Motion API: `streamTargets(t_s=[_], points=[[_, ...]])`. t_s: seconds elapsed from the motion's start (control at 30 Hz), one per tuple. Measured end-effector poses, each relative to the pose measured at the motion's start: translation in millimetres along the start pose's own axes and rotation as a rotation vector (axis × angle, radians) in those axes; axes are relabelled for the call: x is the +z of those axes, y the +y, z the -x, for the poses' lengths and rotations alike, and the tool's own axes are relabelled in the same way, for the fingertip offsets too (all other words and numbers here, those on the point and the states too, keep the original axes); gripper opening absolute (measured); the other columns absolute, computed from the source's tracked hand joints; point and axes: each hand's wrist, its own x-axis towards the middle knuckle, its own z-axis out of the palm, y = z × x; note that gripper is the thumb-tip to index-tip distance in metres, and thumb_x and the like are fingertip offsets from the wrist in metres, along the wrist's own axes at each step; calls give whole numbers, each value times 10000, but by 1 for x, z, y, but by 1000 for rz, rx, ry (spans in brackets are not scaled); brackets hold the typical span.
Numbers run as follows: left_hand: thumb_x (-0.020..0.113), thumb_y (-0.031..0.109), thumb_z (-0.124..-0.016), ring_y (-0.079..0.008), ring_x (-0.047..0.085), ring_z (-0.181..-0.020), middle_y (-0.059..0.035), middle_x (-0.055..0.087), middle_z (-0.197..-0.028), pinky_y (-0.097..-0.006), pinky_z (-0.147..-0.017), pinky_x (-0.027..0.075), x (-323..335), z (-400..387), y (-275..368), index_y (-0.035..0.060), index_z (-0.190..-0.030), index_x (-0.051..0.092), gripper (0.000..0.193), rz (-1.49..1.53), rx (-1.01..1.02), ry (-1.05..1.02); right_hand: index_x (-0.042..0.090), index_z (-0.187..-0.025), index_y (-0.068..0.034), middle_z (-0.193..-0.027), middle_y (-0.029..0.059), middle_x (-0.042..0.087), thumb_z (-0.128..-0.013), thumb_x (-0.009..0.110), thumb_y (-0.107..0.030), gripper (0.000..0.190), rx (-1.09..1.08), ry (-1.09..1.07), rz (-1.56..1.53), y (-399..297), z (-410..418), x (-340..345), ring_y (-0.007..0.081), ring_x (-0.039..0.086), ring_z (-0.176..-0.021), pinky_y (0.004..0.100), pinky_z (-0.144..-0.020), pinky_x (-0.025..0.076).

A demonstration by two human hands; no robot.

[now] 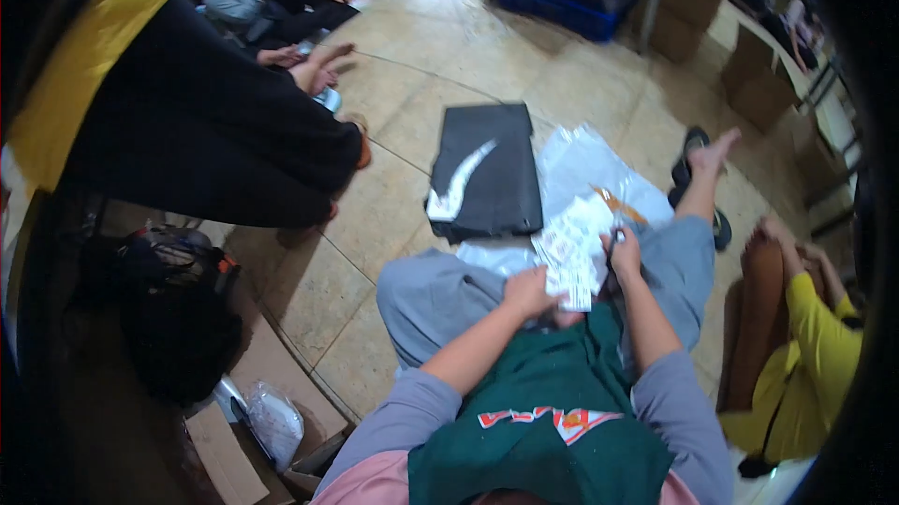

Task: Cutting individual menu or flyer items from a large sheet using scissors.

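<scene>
My left hand (528, 292) holds the lower end of a white printed paper label (579, 289) over my lap. My right hand (623, 252) grips a small dark tool (615, 238), too blurred to name, beside several more printed labels (570, 242). Under and beyond these labels a white plastic bag (588, 157) lies spread on the floor, with a brown strip (621, 204) on it. A flat black package (502, 154) with a curved white mark rests left of the bag, just beyond my bent knee.
At left sits a person in a black garment (211, 112); another in yellow (815, 350) crouches at right. An open cardboard box (226, 452) and a dark bag (179, 315) stand lower left. Black slippers (721, 228) lie near my foot. A blue crate (555, 10) stands at the back.
</scene>
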Motion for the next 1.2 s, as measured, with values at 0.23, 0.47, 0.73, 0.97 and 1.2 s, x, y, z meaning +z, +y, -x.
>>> streamTargets(t_s=[0.23,0.47,0.73,0.97,1.2], points=[[657,517,-633,-298,553,-895,-166,580,-970,-449,-759,391,37,16,-4,85,-1355,295,915,-253,128,68,474,-1037,-88,-877,185,623,-763,647,-224,352,-58,-76,401,7,-50,-26,391,585,-849,472,-709,448],[664,345,-722,-330,566,-966,-160,588,-1053,-479,-758,415,24,-6,-8,99,-1335,269,770,-135,67,-57,488,-1048,-98,-922,176,624,-740,665,-247,385,34,-235,492,9,-65,-26,361,590,-892,461,-749,459],[633,228,-759,-388,559,-919,-218,566,-1027,-460,-750,442,14,-17,-3,70,-1239,339,585,95,-34,23,540,-1015,-156,-931,142,635,-669,711,-249,398,122,-104,248,18,-77,-11,369,588,-901,447,-750,454],[636,106,-736,-358,489,-1053,-219,500,-1137,-405,-870,408,50,-35,-39,38,-1229,388,556,210,-13,202,532,-1004,-43,-868,130,630,-642,735,-127,424,-73,-175,-12,35,-80,13,280,603,-809,368,-709,456],[538,7,-739,-395,478,-1038,-236,484,-1092,-402,-880,403,43,-31,-34,26,-1226,400,507,273,-56,264,501,-1067,-54,-899,143,623,-698,723,-144,441,-58,-7,-113,36,-78,13,281,603,-842,358,-724,452]])
